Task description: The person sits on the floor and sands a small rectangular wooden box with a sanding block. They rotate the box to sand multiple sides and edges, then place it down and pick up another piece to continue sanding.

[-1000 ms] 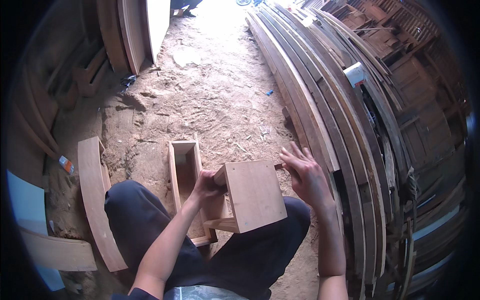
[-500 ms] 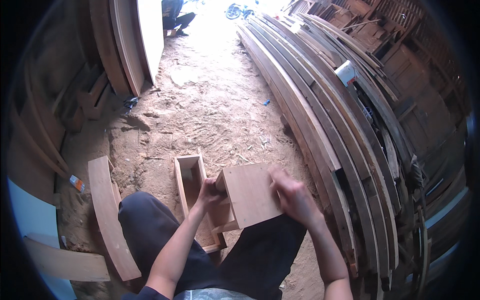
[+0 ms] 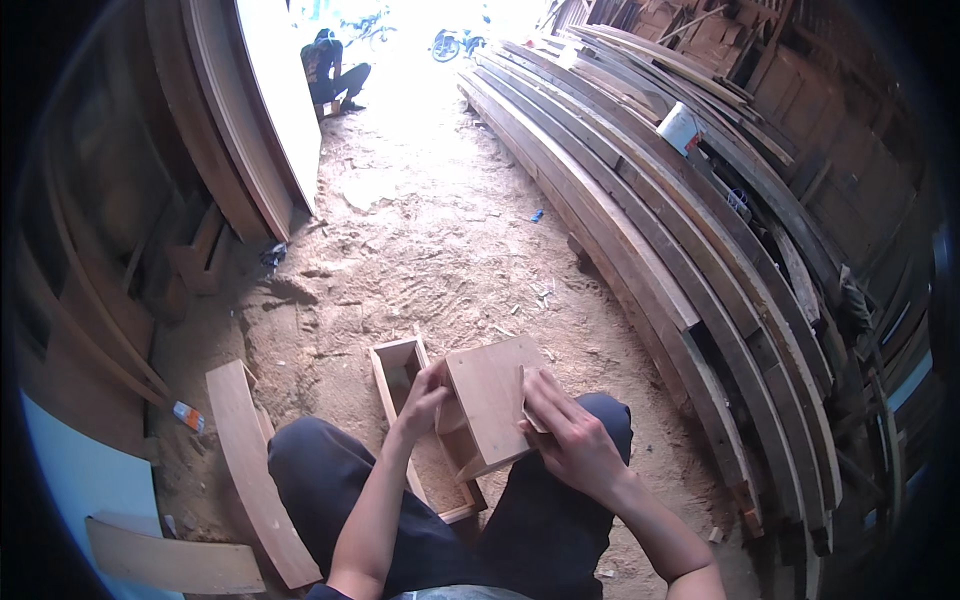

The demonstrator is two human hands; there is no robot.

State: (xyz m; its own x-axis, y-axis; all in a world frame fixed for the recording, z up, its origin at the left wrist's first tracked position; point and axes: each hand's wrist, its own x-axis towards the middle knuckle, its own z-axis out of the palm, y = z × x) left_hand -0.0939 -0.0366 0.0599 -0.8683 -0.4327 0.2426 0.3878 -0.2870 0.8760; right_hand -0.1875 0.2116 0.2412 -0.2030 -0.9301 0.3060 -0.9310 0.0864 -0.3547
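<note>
A small open wooden box (image 3: 488, 400) rests at my right thigh, its flat panel facing up and its open side toward the left. Closed on the box's left edge, my left hand (image 3: 422, 402) keeps hold of it. My right hand (image 3: 572, 432) presses a flat brown piece of sandpaper (image 3: 523, 395) against the right part of the panel; the fingers cover most of that piece. Below, between my knees, a longer open wooden box frame (image 3: 380, 374) lies on the ground, partly hidden by my left arm and the smaller box.
Long stacked timber boards (image 3: 640, 270) line the right side, with a white container (image 3: 680, 128) on top. Loose planks (image 3: 250, 465) lie left of my knee, near a small orange-and-white packet (image 3: 188, 416). A person (image 3: 325, 75) sits by the bright doorway. Sawdust covers the ground.
My right hand has moved from the panel's right edge inward over its face, and the sandpaper now shows. The box is tilted slightly differently. The whole view has shifted.
</note>
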